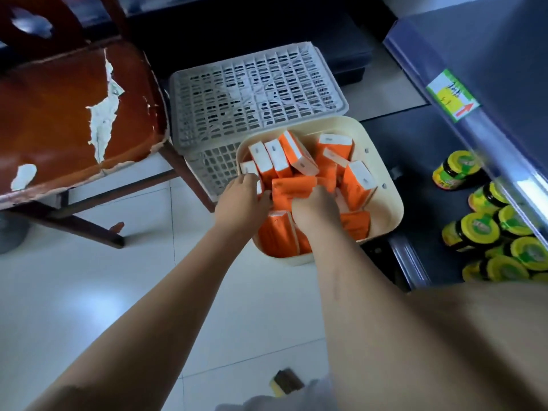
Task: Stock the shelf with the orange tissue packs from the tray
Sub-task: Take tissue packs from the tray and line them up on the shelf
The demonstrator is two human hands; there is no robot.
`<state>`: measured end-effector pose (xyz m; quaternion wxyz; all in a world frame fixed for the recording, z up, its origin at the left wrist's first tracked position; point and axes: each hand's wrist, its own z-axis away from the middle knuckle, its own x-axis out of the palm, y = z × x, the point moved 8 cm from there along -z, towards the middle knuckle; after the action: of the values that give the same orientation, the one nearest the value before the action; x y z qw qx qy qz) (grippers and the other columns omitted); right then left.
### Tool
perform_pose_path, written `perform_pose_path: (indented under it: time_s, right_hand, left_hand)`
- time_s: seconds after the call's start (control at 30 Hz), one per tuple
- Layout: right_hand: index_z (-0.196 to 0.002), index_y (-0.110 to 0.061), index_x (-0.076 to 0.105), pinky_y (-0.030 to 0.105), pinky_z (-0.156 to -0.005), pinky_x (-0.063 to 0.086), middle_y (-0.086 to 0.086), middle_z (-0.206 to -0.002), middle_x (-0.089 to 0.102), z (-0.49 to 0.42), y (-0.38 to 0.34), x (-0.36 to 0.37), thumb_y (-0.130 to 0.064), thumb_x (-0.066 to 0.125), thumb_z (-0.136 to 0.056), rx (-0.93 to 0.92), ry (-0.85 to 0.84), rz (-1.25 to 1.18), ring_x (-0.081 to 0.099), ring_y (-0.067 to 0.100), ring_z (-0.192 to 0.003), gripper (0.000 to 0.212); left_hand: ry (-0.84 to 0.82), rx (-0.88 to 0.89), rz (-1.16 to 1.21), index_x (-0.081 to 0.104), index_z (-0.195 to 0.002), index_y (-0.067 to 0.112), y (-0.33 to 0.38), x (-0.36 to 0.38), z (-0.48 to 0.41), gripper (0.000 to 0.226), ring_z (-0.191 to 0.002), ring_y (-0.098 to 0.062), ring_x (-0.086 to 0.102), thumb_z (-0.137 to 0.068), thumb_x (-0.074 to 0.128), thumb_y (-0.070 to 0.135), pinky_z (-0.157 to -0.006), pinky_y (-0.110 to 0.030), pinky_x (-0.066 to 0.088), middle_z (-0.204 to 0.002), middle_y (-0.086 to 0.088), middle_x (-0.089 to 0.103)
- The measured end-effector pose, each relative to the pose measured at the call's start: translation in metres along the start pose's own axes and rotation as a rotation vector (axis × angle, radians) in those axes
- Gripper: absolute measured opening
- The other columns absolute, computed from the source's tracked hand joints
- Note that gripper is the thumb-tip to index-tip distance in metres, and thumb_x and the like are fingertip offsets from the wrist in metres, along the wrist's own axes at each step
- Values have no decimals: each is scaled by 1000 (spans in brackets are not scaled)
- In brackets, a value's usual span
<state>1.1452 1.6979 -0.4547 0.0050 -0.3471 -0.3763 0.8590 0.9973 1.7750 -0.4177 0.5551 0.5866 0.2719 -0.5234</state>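
A cream tray (pixel 382 161) on the floor holds several orange tissue packs (pixel 357 185) with white ends, piled loosely. Both my hands are down inside the tray. My left hand (pixel 244 198) curls its fingers round a pack at the tray's left side. My right hand (pixel 318 210) grips an orange pack (pixel 292 186) in the middle of the pile; its fingertips are hidden among the packs. The dark shelf (pixel 412 149) stands right of the tray, its lower board bare near the tray.
Yellow-lidded jars (pixel 477 229) crowd the lower shelf at the right. An upper shelf edge with a price label (pixel 452 96) overhangs them. A grey slatted crate (pixel 252 93) sits behind the tray, and a worn brown chair (pixel 74 114) stands to the left on white floor tiles.
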Motion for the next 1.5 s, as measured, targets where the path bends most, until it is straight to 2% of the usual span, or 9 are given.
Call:
perform_pose_path:
  time_s: [0.33, 0.47, 0.6, 0.7, 0.83, 0.93, 1.1, 1.23, 1.5]
  right_hand:
    - [-147, -35, 44, 57, -110, 47, 2, -149, 50, -56, 18, 22, -47, 70, -83, 100, -12, -177, 52, 31, -135, 70]
    - [-125, -28, 61, 52, -101, 53, 6, -132, 58, -64, 44, 19, -51, 72, -76, 260, -41, -197, 61, 36, -114, 55]
    - [-119, -28, 53, 42, -98, 52, -3, -108, 65, -61, 60, 25, -33, 78, -82, 326, -4, -460, 63, 25, -97, 45]
    - [-123, -25, 60, 48, -95, 57, -1, -110, 70, -55, 67, 26, -25, 72, -82, 430, 60, -607, 67, 27, -95, 43]
    - [-110, -24, 72, 52, -88, 59, 2, -98, 74, -49, 70, 28, -22, 71, -76, 509, 98, -786, 70, 31, -87, 35]
    - [-102, -23, 76, 51, -88, 59, 4, -97, 75, -49, 75, 28, -24, 77, -74, 543, 117, -929, 71, 32, -90, 28]
    - [-126, -32, 69, 46, -82, 62, 2, -121, 72, -76, 113, 32, -37, 86, -30, 647, 227, -1296, 70, 30, -104, 98]
    - [-129, -19, 61, 39, -75, 61, 11, -118, 68, -48, 83, -16, -26, 76, -84, 634, 149, -1440, 67, 28, -106, 48]
    - [-130, -13, 63, 44, -101, 54, 13, -124, 69, -13, 56, -67, -16, 67, -97, 347, -65, -1438, 64, 28, -117, 33]
  left_hand:
    - [99, -221, -140, 47, -132, 3, 4, 40, -55, 45, -118, -43, 55, -88, 51, 14, -91, -50, 46, -127, -19, 62]
    - [102, -202, -11, 50, -130, 9, 13, 52, -68, 48, -123, -40, 49, -82, 50, 3, -94, -48, 46, -131, -15, 51]
    - [230, -271, 387, 52, -139, 20, 4, 48, -69, 54, -123, -23, 49, -86, 52, 9, -91, -25, 34, -133, -3, 51]
    - [110, -296, 528, 56, -140, 26, -10, 59, -84, 67, -120, -20, 57, -78, 45, 4, -97, -31, 49, -128, 1, 60]
    - [-111, -188, 220, 54, -137, 15, -6, 67, -102, 51, -122, -36, 56, -86, 58, 7, -101, -42, 49, -137, -17, 54]
    - [-240, -151, 204, 47, -128, 10, 1, 67, -107, 44, -112, -36, 59, -87, 65, 12, -88, -42, 50, -123, -16, 59]
    - [-171, -144, 290, 63, -114, 13, 2, 49, -105, 48, -93, -24, 65, -77, 81, 39, -76, -36, 53, -100, 0, 66]
    - [-223, -252, 742, 74, -109, 12, 10, 41, -86, 29, -79, -19, 78, -91, 79, 34, -64, -30, 63, -95, -8, 78]
    - [-237, -215, 1100, 71, -116, 4, 45, 2, -52, 56, -100, -46, 73, -79, 79, 46, -91, -59, 59, -108, -26, 75]
